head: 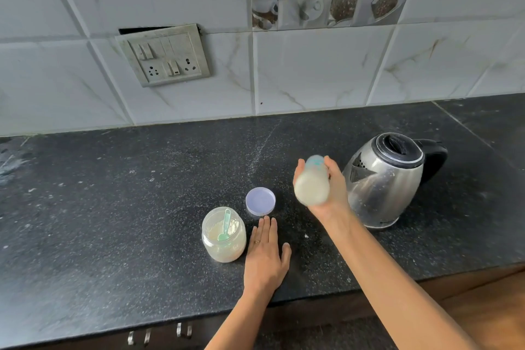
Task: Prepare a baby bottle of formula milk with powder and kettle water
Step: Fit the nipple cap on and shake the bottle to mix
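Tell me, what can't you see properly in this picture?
All in the head view:
- baby bottle: motion-blurred in the right hand, so its markings and top are unreadable.
- kettle: the shut lid and steel walls hide any water inside.
- right hand's palm: hidden behind the bottle.

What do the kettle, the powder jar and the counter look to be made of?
Kettle: polished steel body, mirror reflections; black lid and handle look plastic. Powder jar: clear plastic or glass, contents show through. Counter: dark speckled stone, likely granite.
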